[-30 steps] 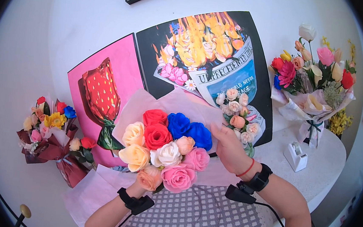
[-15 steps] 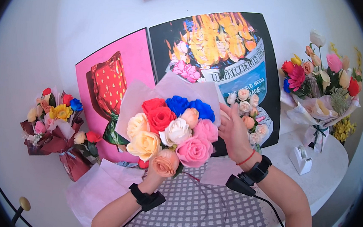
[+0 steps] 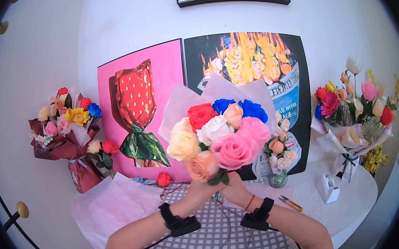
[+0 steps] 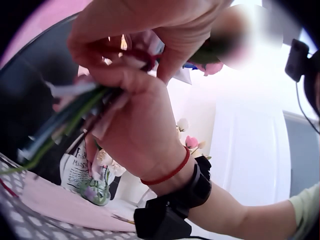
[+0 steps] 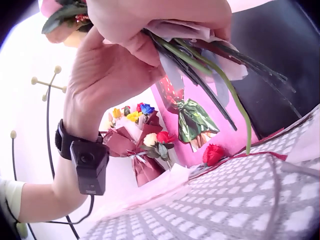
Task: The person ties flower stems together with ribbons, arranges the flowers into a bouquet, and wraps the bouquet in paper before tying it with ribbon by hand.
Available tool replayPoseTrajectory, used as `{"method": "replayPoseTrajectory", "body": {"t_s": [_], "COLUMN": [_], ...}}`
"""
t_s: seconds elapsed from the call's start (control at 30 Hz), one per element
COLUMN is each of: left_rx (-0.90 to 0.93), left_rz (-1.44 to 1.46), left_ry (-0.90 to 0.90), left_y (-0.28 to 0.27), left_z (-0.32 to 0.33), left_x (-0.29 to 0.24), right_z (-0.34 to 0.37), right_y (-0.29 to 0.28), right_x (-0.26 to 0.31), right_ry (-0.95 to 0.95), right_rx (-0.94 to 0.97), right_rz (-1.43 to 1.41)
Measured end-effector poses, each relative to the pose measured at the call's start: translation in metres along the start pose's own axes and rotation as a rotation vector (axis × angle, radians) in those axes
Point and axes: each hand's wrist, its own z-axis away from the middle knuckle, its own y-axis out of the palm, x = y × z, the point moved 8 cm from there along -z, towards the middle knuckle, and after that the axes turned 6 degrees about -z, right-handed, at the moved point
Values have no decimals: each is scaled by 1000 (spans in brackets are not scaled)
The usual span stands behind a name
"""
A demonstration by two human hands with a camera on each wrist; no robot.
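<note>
A bouquet of red, blue, white, cream, peach and pink roses [image 3: 232, 148] in pale pink wrapping paper [image 3: 182, 102] is held up in the head view. Both hands grip it low, close under the blooms. My left hand [image 3: 198, 193] curls round the gathered stems from the left. From the right, my right hand [image 3: 236, 190] wraps the same bundle, its fingers bent over paper and stems in the left wrist view. Bare green stems [image 5: 220, 82] stick out below the hands in the right wrist view. The blooms hide most fingers from the head camera.
Behind stand two painted boards, one pink [image 3: 106, 84], one black [image 3: 302, 128]. Wrapped bouquets stand left [image 3: 83, 171] and right [image 3: 348, 141]. On the table lie paper sheets [image 3: 113, 206], a red rose [image 3: 163, 179] and orange-handled scissors [image 3: 294, 205]; a white tape dispenser [image 3: 328, 188] stands right.
My right hand has left the wrapping's right side and come down to the stems beside my left hand. The bouquet has shifted right in the head view, which has itself moved.
</note>
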Motion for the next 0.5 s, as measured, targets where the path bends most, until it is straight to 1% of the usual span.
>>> {"method": "replayPoseTrajectory", "body": {"t_s": [0.03, 0.07, 0.1, 0.17, 0.23, 0.3, 0.33, 0.37, 0.4, 0.43, 0.47, 0.5], "left_rx": [1, 2, 3, -173, -154, -347, -318, -289, -314, -194, -70, -88], "left_rz": [4, -39, -87, 0, 3, -83, -187, -291, -286, -396, -502, -497], "left_ry": [7, -22, -48, 0, 91, 127, 166, 199, 194, 151, 106, 101], "left_y": [-10, -23, -38, -89, -147, -162, -163, -162, -165, -153, -141, -135], "left_z": [2, 4, 5, -7, -38, -27, -32, -36, -39, -47, -52, -54], "left_x": [-3, -2, -2, -16, -22, -88, -109, -125, -136, -141, -143, -146], "right_z": [3, 6, 8, 13, 18, 22, 26, 28, 30, 32, 36, 36], "right_y": [-9, -14, -21, -27, -34, -31, -30, -29, -27, -27, -25, -31], "right_x": [-3, -1, 7, 18, 18, 16, 7, 7, 5, 2, -10, -35], "right_ry": [47, 28, 20, 110, 88, 73, 168, 171, 203, 234, 315, 318], "right_rx": [-78, -91, -93, -2, 8, 166, 191, 217, 245, 272, 323, 341], "right_rz": [-86, -146, -139, -186, -229, -169, -270, -267, -253, -237, -284, -280]}}
